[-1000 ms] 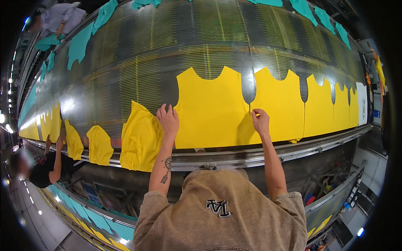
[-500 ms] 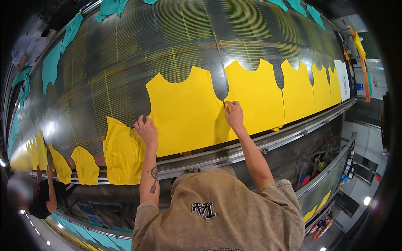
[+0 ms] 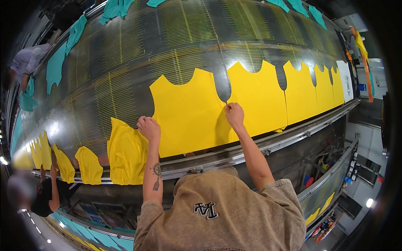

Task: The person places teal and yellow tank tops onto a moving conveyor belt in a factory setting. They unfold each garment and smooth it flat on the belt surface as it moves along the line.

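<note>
A yellow cut shirt panel point(image 3: 188, 115) with a scooped neck and armholes lies nearly flat on the long dark table point(image 3: 144, 69) before me. My left hand point(image 3: 150, 129) has its fingers closed at the panel's left edge, just below the armhole. At the right underarm corner, where this panel meets the neighbouring yellow panel point(image 3: 256, 98), my right hand point(image 3: 235, 114) pinches the edge. The fingertips of both hands partly cover the cloth they hold. Beside my left forearm a crumpled yellow panel point(image 3: 125, 154) hangs over the table's front rail.
More yellow panels point(image 3: 299, 90) run right to a white piece point(image 3: 345, 81). Teal pieces point(image 3: 55, 67) lie along the far edge, near a person point(image 3: 29, 60). A co-worker's arms point(image 3: 53, 188) reach to yellow panels at far left. A metal rail point(image 3: 268, 150) borders the table's front.
My left fingers have drawn together at the panel's edge. My right hand keeps its pinch at the other corner. The far-left person's arm and teal cloth have shifted.
</note>
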A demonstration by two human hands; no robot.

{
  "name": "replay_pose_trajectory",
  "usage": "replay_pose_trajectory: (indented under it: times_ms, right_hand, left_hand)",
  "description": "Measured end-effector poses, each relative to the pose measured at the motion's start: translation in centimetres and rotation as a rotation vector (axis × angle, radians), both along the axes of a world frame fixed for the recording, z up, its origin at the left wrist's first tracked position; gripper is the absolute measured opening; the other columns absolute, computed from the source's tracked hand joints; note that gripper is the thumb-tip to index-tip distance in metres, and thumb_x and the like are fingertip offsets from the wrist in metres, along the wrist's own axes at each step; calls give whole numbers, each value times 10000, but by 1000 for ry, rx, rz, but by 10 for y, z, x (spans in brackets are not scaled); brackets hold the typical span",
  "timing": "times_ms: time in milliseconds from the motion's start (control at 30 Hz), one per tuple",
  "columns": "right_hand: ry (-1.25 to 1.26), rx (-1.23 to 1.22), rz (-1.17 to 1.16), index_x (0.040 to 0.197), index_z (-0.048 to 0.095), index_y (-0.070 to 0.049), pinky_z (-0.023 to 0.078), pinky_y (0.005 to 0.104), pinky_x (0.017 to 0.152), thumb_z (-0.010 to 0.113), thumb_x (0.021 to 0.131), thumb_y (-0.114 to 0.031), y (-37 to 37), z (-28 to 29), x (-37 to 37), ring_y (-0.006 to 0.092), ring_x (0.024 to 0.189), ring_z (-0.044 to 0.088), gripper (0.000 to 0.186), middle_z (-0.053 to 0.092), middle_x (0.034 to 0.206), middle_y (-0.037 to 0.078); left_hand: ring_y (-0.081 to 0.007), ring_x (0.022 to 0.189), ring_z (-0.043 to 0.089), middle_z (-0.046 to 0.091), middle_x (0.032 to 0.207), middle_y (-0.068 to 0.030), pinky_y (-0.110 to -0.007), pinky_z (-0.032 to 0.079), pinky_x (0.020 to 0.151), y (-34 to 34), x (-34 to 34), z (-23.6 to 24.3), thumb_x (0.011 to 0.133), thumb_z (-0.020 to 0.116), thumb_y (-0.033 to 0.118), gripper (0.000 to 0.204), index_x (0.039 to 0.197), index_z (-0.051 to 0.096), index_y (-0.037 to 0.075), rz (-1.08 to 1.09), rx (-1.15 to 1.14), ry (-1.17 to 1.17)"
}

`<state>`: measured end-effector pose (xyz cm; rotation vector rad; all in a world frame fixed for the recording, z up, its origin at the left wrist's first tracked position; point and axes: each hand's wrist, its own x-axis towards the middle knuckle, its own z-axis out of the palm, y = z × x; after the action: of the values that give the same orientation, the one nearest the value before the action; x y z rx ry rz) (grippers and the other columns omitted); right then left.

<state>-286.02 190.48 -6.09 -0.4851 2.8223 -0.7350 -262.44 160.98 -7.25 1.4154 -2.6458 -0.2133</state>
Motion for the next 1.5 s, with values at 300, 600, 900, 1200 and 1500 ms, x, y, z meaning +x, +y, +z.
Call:
replay_pose_trajectory:
  times_ms: [300,600,900,1200,1500]
  right_hand:
    - [-224,125,3,903,736,11,559,447,759,730,848,-232,6,5,-8,371,836,708,249,732,869,200]
    - [-255,154,64,847,732,11,556,456,738,768,819,-291,6,7,-13,388,810,703,305,726,839,208]
    - [-308,-19,11,857,703,45,541,389,666,743,868,-368,11,-1,-18,313,705,697,415,708,756,182]
    - [-324,-173,-33,853,644,43,499,371,616,711,922,-335,18,-5,-17,244,637,629,391,652,700,155]
    - [-230,-188,-23,842,631,53,489,367,601,675,953,-318,16,1,-18,231,615,605,390,637,682,149]
  left_hand:
    - [-323,810,636,642,890,-138,-427,507,758,-14,9,-3,975,560,87,135,1088,566,13,56,424,329]
    - [-104,705,613,703,852,-68,-259,479,635,-25,21,-12,929,626,24,153,1054,687,-40,74,724,502]
    - [-59,744,572,684,1138,-93,-226,488,656,-18,30,-1,896,695,19,332,1210,642,-72,176,946,595]
    - [-53,708,536,660,1198,-79,-216,465,628,-17,32,0,870,703,-14,370,1230,639,-69,152,962,627]
    - [-47,705,514,626,1211,-77,-204,461,634,-17,37,6,862,701,-40,374,1229,635,-70,102,908,581]
